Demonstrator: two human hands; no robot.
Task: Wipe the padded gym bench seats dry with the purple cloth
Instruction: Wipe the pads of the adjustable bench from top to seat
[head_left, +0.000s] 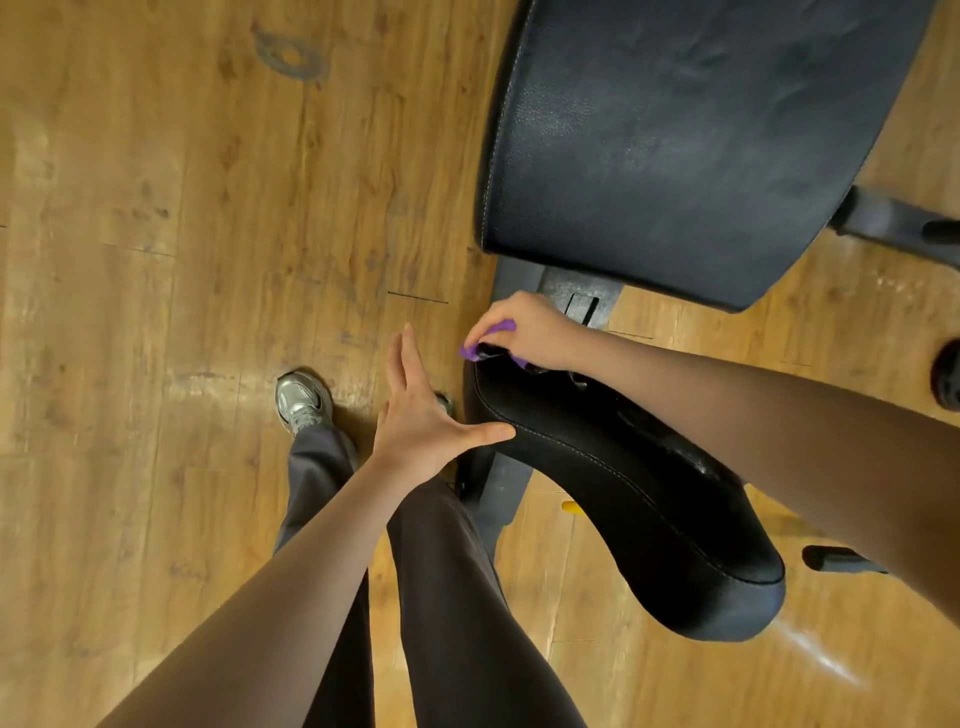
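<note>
My right hand bunches the purple cloth and presses it onto the narrow front tip of the small black seat pad, so the wad reaches round that edge. My left hand is spread flat, thumb against the pad's side, I judge for steadying. The larger back pad lies beyond, across the gap.

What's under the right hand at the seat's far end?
The purple cloth, bunched in the right hand against the seat edge. Only scraps of purple show around the fingers; the hand hides the rest, and the seat beneath.
</note>
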